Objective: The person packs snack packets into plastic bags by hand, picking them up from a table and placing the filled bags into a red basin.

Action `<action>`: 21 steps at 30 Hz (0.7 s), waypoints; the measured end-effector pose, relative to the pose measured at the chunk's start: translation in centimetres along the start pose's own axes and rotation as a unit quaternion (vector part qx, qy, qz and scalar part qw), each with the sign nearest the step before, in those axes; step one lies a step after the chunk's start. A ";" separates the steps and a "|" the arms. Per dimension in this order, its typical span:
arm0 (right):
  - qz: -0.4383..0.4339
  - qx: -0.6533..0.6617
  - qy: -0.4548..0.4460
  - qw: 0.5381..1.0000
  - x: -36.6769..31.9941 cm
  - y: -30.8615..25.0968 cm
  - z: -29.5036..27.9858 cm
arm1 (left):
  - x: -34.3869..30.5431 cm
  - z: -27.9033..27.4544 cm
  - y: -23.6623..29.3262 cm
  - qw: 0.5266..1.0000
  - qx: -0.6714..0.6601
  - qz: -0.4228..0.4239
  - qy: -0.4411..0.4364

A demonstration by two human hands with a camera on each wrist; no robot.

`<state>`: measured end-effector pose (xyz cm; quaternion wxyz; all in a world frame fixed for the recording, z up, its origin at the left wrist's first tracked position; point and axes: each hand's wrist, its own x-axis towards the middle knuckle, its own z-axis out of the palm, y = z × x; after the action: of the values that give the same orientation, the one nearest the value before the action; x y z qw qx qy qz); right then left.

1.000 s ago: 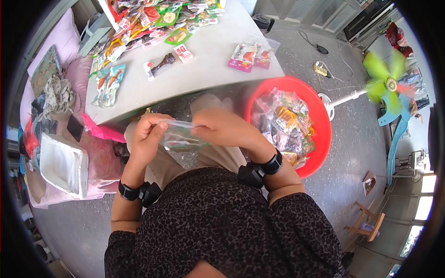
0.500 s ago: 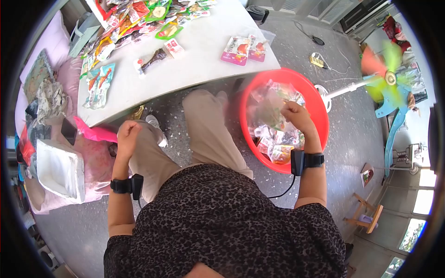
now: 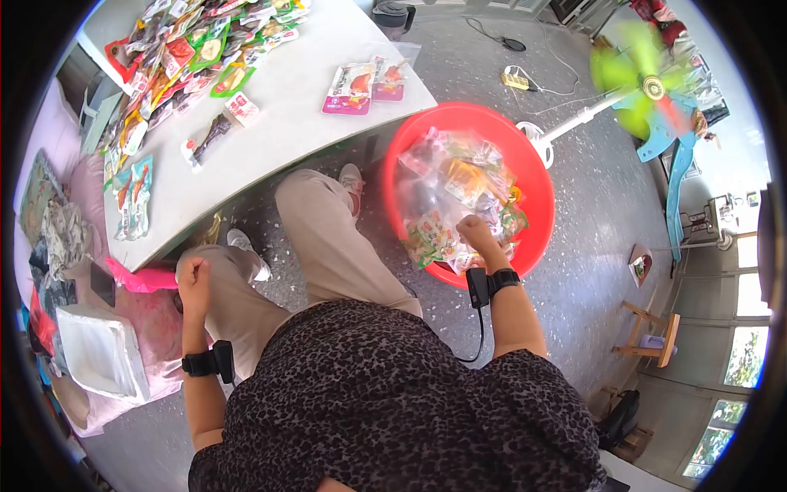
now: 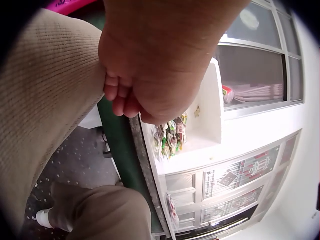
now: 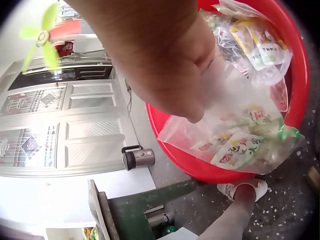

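My right hand [image 3: 479, 234] is over the red tub [image 3: 537, 221], its fingers curled at the top of a clear plastic bag [image 5: 240, 142]. Green-and-white printed packets [image 5: 237, 150] show through the film in the right wrist view. The bag overlaps the tub's near wall there, and my fingertips are hidden behind the hand. More bagged snack packs [image 3: 467, 176] fill the tub. Beside my left thigh, the left hand [image 3: 194, 283] hangs with loosely curled fingers and nothing in them. The left wrist view shows those fingers [image 4: 117, 97] bent toward the palm.
On the white table [image 3: 270, 139] lie a heap of snack packets [image 3: 197, 57], two pink-and-white packs [image 3: 361, 86] and blue packs [image 3: 134, 197]. A spinning fan [image 3: 652, 88] stands beyond the tub. A white foam box [image 3: 102, 353] sits on the pink-covered seat at left.
Both hands were together at a clear bag over the lap; then they parted. The right hand carried the bag to the tub and is now lower over it. The left hand dropped back beside the thigh.
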<state>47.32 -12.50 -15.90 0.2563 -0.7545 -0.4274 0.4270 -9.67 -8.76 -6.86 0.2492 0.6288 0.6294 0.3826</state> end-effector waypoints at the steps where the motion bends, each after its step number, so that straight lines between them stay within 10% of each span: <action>1: -0.011 -0.027 0.009 1.000 0.6 0.8 -0.6 | 0.0 0.0 -0.1 1.000 -0.005 -0.004 0.002; 5: -0.073 -0.211 0.082 0.971 3.4 3.5 -4.8 | 0.1 0.0 -0.5 1.000 0.003 -0.015 -0.006; 14: 0.147 -0.454 0.280 0.833 0.1 3.8 -14.9 | -0.1 0.3 1.0 0.999 0.032 -0.026 -0.020; 21: 0.221 -0.346 0.111 0.905 -0.7 13.2 -9.6 | 0.0 0.4 0.8 0.999 0.048 -0.012 -0.018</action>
<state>61.09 -19.97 -20.70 -0.0760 -0.9135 -0.3391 0.2114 -8.89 -8.81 -6.50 0.2351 0.6393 0.6498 0.3374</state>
